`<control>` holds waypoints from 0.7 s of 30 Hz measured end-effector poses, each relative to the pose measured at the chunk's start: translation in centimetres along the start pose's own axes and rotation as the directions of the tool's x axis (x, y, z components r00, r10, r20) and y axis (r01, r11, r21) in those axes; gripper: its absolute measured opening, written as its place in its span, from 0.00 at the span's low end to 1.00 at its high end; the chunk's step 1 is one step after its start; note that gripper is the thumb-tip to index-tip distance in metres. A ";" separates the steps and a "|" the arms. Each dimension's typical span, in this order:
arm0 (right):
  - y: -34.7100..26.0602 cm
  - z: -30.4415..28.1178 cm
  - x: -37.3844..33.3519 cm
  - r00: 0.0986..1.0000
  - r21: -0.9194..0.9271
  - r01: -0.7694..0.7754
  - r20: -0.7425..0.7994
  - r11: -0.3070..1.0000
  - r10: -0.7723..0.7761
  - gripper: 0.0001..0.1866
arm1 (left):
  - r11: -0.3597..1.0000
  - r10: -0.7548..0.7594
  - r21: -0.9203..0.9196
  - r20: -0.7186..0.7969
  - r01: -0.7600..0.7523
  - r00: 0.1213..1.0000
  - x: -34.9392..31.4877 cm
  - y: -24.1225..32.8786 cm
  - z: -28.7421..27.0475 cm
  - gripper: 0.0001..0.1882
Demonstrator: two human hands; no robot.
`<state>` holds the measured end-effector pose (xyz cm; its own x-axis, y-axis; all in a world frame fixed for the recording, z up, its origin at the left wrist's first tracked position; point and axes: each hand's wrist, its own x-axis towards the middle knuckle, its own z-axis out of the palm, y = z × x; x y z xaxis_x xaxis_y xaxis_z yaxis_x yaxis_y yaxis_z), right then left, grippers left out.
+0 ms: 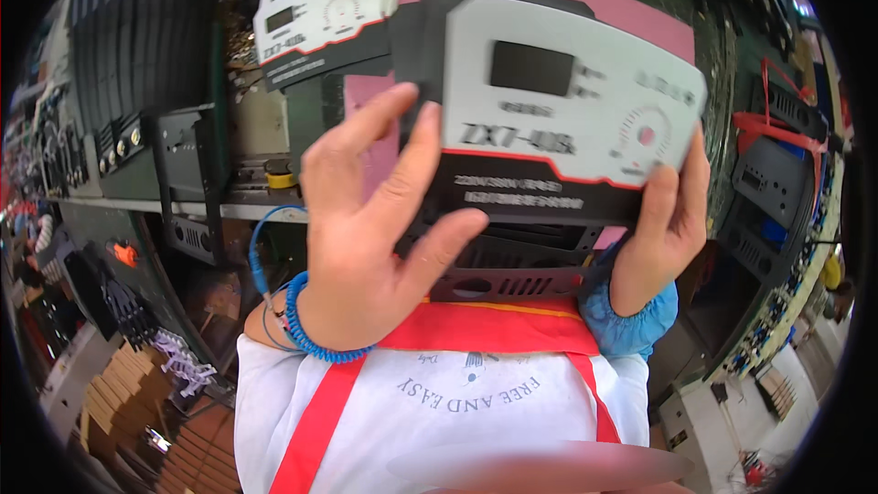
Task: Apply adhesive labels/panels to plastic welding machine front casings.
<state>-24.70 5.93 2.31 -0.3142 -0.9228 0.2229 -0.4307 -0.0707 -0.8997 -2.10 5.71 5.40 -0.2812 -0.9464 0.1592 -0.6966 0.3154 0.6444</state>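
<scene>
My right hand (660,233) grips the right edge of a white and black printed front-panel label (604,73) with a red line, a dark window and a round dial. The label is tilted up above the bench. My left hand (361,229) has its fingers spread beside the label's left edge; I cannot tell whether a fingertip touches it. A blue coiled cord is round my left wrist. Similar labels (320,14) lie at the back left. A dark slotted metal panel (508,285) sits below the held label, close to my waist.
Pink sheet (640,14) lies under and behind the label. A yellow tape measure (279,174) rests on the shelf at left. Stacked dark panels (133,46) stand at far left. More slotted panels (768,178) and red straps (777,128) are at right.
</scene>
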 end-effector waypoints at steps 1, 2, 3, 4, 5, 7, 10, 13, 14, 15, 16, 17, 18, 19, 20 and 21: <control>-0.7 -0.1 -0.6 0.994 0.142 -0.083 -0.052 0.986 0.092 0.23 | 0.993 -0.003 -0.116 -0.036 -0.001 0.999 -0.4 0.3 -0.1 0.31; -1.4 -0.2 -1.0 0.990 0.285 -0.084 -0.088 0.955 0.114 0.23 | 0.979 0.039 -0.196 -0.045 -0.047 0.998 -0.7 0.5 -0.5 0.33; -1.3 -0.5 -1.2 0.995 0.446 -0.032 -0.071 0.894 0.071 0.24 | 0.958 0.084 -0.270 -0.060 -0.097 0.995 -1.1 0.8 -0.7 0.34; -1.6 -0.9 -1.1 0.989 0.523 -0.046 -0.096 0.851 0.113 0.26 | 0.906 0.132 -0.386 -0.129 -0.172 0.983 -1.4 1.2 -0.5 0.35; -1.8 -1.2 -1.0 0.981 0.597 -0.061 -0.111 0.800 0.158 0.27 | 0.866 0.226 -0.423 -0.142 -0.265 0.964 -1.7 1.2 -0.4 0.39; -3.3 -1.4 -0.4 0.983 0.607 -0.030 -0.126 0.794 0.133 0.27 | 0.662 0.253 -0.732 0.016 -0.161 0.967 -2.7 2.7 -0.7 0.41; -4.9 -0.5 0.4 0.993 0.592 0.017 -0.102 0.806 0.054 0.28 | 0.390 0.194 -0.919 0.141 0.056 0.971 -4.8 2.8 -1.3 0.35; -4.1 -0.6 0.7 0.979 0.641 -0.029 0.171 0.767 -0.107 0.31 | 0.479 0.061 -0.873 -0.077 -0.097 0.995 -7.1 1.5 -4.4 0.30; -3.2 -0.8 1.2 0.943 0.565 0.007 0.272 0.825 -0.194 0.32 | 0.540 0.027 -0.807 -0.266 -0.238 0.964 -8.3 0.8 -5.3 0.28; -3.2 -0.4 0.7 0.945 0.456 0.055 0.263 0.888 -0.193 0.30 | 0.719 0.008 -0.635 -0.399 -0.282 0.917 -9.2 0.2 -7.2 0.25; -3.1 -0.1 0.2 0.944 0.395 0.085 0.262 0.915 -0.201 0.27 | 0.867 -0.190 -0.492 -0.468 -0.076 0.863 -10.5 1.2 -9.1 0.23; -2.9 0.1 -0.2 0.944 0.330 0.113 0.259 0.937 -0.205 0.24 | 0.929 -0.131 -0.324 -0.735 -0.176 0.665 -11.5 -0.1 -8.6 0.19; -2.7 -0.1 -0.3 0.938 0.346 0.120 0.268 0.930 -0.220 0.24 | 0.980 -0.058 -0.158 -0.811 -0.122 0.583 -13.0 -1.2 -9.5 0.19; -2.7 -0.3 -0.4 0.944 0.319 0.107 0.265 0.942 -0.197 0.22 | 0.994 -0.068 -0.008 -0.822 0.108 0.566 -14.9 -1.7 -10.7 0.17; -2.8 -0.3 -0.4 0.946 0.294 0.094 0.271 0.951 -0.177 0.21 | 0.976 -0.042 0.084 -0.833 0.202 0.551 -16.7 -2.6 -11.5 0.17; -2.8 -0.2 -0.5 0.941 0.303 0.095 0.284 0.948 -0.185 0.21 | 0.942 -0.016 0.172 -0.837 0.290 0.547 -17.9 -4.1 -11.6 0.16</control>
<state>-23.51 6.68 4.78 0.0244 -0.9626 0.2698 -0.1817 -0.2697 -0.9457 13.42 20.52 8.57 0.4094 -0.5818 0.7028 -0.8507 0.0350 0.5245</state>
